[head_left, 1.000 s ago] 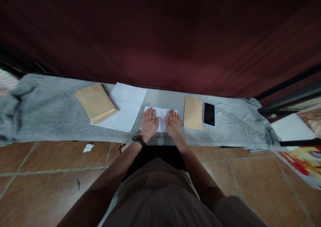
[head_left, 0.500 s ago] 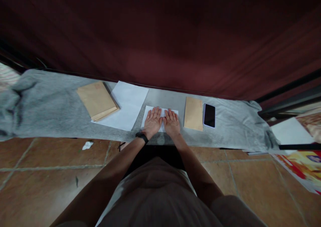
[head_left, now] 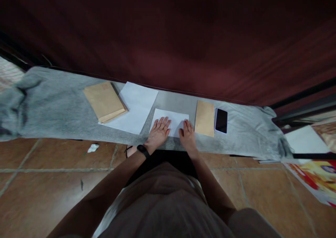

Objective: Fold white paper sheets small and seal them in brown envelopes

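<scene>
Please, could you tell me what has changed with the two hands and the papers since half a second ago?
The hands have moved apart: the left hand a little left with its fingers spread, the right hand right, to the right edge of the small white paper. Nothing was visibly grasped or released. The envelope stack, large sheet, single envelope and phone stayed in place.

A dark red panel (head_left: 168,38) rises behind a grey-draped bench (head_left: 60,104); brown floor tiles (head_left: 262,185) stretch below
</scene>
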### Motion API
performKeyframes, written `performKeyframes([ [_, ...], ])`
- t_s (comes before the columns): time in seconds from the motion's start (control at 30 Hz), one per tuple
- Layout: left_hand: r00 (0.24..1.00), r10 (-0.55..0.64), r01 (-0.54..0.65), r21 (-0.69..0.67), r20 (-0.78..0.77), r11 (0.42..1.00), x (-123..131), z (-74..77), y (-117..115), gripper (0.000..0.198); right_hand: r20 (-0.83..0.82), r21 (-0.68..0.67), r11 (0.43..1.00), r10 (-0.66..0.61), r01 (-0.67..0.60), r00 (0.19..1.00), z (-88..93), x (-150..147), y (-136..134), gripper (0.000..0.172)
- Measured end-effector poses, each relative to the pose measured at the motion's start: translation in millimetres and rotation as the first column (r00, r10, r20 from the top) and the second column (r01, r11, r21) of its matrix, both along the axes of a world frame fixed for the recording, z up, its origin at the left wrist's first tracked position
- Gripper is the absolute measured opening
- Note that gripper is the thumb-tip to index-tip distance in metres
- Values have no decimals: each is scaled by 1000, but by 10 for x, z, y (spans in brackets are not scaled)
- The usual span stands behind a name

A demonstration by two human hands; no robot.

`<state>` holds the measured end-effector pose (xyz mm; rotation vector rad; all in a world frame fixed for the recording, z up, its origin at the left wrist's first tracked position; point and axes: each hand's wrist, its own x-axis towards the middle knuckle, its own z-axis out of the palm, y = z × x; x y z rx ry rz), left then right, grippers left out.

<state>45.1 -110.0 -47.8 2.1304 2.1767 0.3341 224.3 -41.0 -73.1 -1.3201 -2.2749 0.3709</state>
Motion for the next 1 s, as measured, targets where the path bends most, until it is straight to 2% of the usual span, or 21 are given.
performKeyframes([
  [0.17,1000,-19,19,-1,6,1000,100,-1,-136,55,-212,-161,980,-150,117,966,26,148,63,50],
  [0.33,1000,-31,31,-6,3,999,171,6,-199,55,-293,-365,917,-279,163,914,33,198,177,50],
  [0.5,999,-40,40,-6,4,999,179,-1,-228,55,-336,-493,862,-318,122,887,36,220,190,37],
  [0.63,999,-36,36,1,16,999,185,-18,-249,55,-358,-519,852,-294,73,886,75,259,148,28],
  [0.77,999,-36,36,23,12,999,203,-28,-281,55,-370,-499,862,-307,91,877,113,300,110,24],
  [1.0,999,-26,25,21,20,999,236,-26,-310,57,-395,-488,867,-319,97,862,128,304,71,24],
])
